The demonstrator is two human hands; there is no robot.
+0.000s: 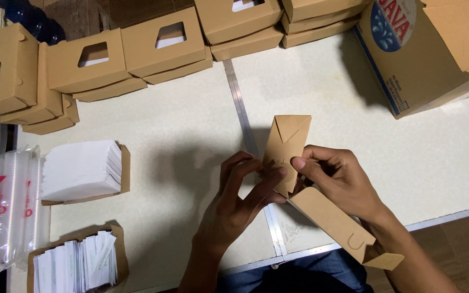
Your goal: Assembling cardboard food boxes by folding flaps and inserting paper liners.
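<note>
Both my hands hold a flat brown cardboard box blank [289, 142] above the table's near edge. My left hand [240, 201] pinches its lower left side with fingers and thumb. From the right, my right hand [337, 182] presses its thumb on the blank's middle. One flap with a folded point stands up toward the back. A long flap [332, 220] with a tab slot hangs down toward me, below my right wrist.
Assembled brown boxes with window cutouts [164, 46] line the back edge. A stack of white napkins [82, 169] and a tray of wrapped white sachets [77, 263] sit left, next to sleeved plastic cups [6, 209]. A large printed carton [419, 54] stands at back right.
</note>
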